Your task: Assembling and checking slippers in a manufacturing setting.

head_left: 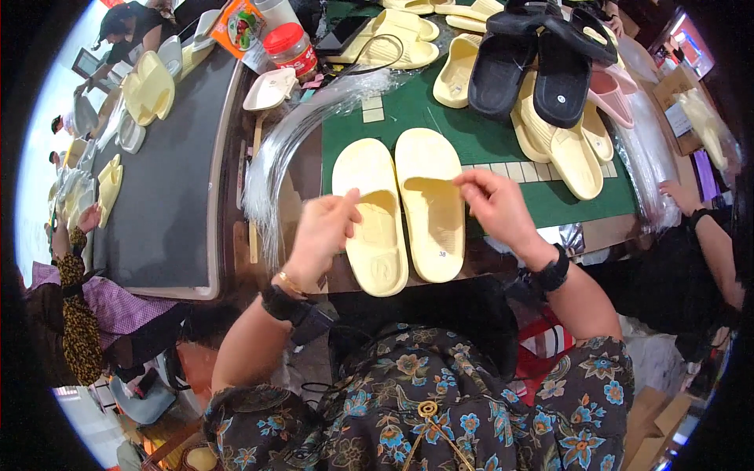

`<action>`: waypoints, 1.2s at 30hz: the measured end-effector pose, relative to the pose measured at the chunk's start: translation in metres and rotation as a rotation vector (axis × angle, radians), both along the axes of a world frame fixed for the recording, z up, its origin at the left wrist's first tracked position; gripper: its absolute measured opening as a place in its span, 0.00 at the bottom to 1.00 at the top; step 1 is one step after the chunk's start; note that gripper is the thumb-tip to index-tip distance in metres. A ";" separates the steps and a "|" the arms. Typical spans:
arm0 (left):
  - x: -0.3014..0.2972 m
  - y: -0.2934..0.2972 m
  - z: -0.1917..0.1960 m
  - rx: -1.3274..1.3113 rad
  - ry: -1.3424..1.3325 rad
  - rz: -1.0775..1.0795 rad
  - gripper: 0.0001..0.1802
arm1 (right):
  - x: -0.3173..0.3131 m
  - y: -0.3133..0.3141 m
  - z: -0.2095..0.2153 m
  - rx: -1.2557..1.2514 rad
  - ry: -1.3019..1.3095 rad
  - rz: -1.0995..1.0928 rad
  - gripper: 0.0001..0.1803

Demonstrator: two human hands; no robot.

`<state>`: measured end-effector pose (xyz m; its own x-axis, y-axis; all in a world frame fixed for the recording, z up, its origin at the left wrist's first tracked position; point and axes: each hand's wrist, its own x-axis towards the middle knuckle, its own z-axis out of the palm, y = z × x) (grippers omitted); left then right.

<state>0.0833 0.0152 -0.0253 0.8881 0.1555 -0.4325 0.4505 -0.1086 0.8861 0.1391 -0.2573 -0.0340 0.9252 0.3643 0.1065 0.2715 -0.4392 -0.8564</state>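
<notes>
A pair of pale yellow slide sandals lies side by side in front of me, with toes pointing away. My left hand [326, 231] is slightly blurred, its fingers curled over the outer edge of the left slide [364, 167]. Whether those fingers grip anything does not show. At the outer strap edge of the right slide [426, 157], the thumb and fingertips of my right hand [501, 206] are pinched together on the rim. A small printed sticker sits on the right slide's heel. Both slides reach over the near edge of the green mat [448, 125].
Black slides [503, 74] are piled on more yellow ones at back right. Clear plastic bags [287, 149] lie left of the mat, near a red-lidded jar [289, 49]. A grey-topped table [169, 188] stands left. Square stickers [514, 171] line the mat. Other people's arms reach in at both sides.
</notes>
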 end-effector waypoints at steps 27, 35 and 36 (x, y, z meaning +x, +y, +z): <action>0.113 0.015 -0.030 0.305 -0.503 0.028 0.10 | 0.109 0.071 -0.012 0.098 -0.157 -0.134 0.10; 0.109 -0.009 -0.044 -0.129 -0.464 0.027 0.10 | 0.078 0.097 -0.022 0.201 0.021 -0.051 0.09; 0.106 -0.009 -0.044 -0.134 -0.460 0.033 0.10 | 0.075 0.098 -0.022 0.223 -0.001 -0.062 0.09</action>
